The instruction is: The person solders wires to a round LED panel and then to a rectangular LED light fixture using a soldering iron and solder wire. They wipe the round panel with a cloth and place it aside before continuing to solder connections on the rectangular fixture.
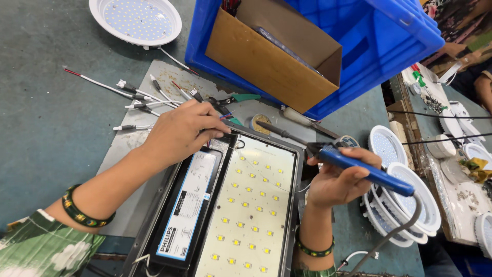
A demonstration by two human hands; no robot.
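A dark metal lamp housing (294, 169) lies in front of me, holding a white board with several small yellow diodes (251, 205) and a black driver box with a white label (187, 205). My left hand (182, 131) rests at the housing's top left corner, fingers pinched on thin wires there. My right hand (341, 177) grips a blue-handled soldering iron (359, 166), whose dark tip (274, 128) points left toward that same corner. A grey cable (394, 233) runs from the iron's handle. A thin strand of solder wire (266, 177) curves over the board.
Loose red and white wires (138, 97) and green-handled cutters (233, 98) lie on a metal sheet (123, 149). A blue crate (359, 46) holds a cardboard box (266, 64). Round white lamp discs are stacked at right (405, 190) and another sits top left (136, 20). Another person's arm (482, 84) shows far right.
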